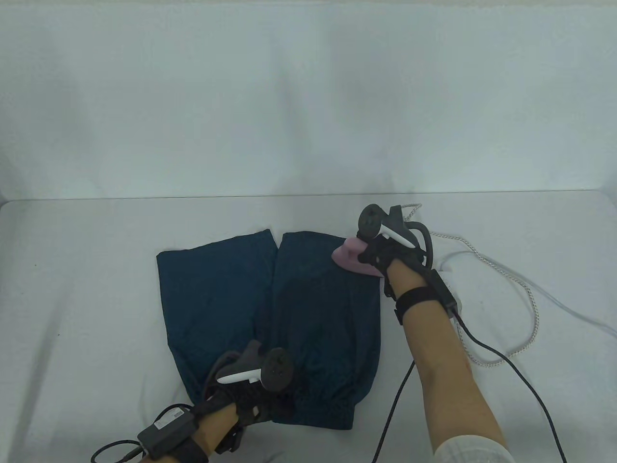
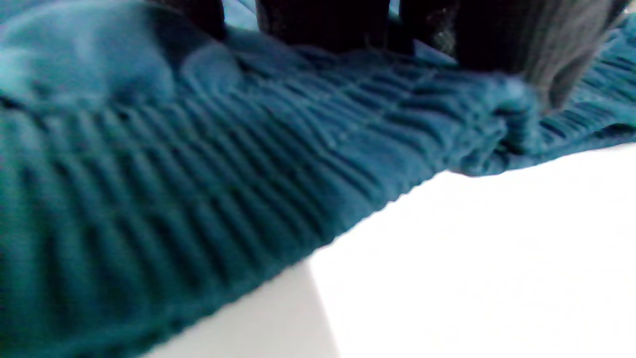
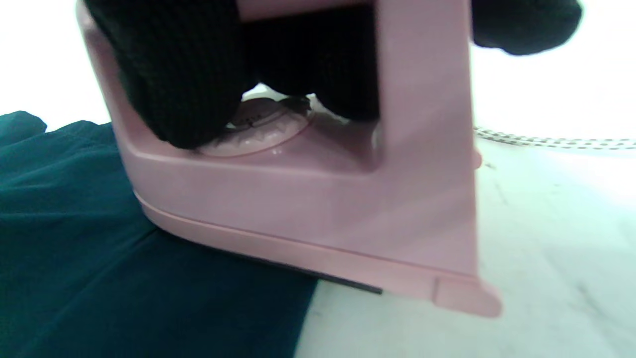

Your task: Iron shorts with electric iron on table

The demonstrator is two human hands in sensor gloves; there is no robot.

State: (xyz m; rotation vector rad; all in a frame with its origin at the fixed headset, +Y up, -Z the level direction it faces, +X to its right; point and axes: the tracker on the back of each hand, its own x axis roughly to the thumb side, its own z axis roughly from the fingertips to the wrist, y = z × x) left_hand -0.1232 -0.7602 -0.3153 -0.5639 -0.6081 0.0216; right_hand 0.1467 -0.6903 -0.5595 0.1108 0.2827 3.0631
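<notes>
Dark teal shorts [image 1: 270, 308] lie flat on the white table cover [image 1: 96, 289], waistband toward me, legs pointing away. My right hand [image 1: 381, 255] grips the handle of a pink electric iron [image 1: 352, 255], which sits on the far right corner of the right leg. In the right wrist view the gloved fingers [image 3: 184, 74] wrap the handle, and the iron [image 3: 308, 199] rests half on the shorts [image 3: 99, 238], its heel over the cover. My left hand [image 1: 250, 400] rests on the elastic waistband [image 2: 248, 164]; its fingertips [image 2: 323, 20] touch the gathered fabric.
The iron's braided white cord [image 1: 511, 279] loops over the table to the right, seen also in the right wrist view as a speckled cord [image 3: 551, 141]. Black glove cables [image 1: 506, 361] trail past my right forearm. A pale wall rises behind the table's far edge.
</notes>
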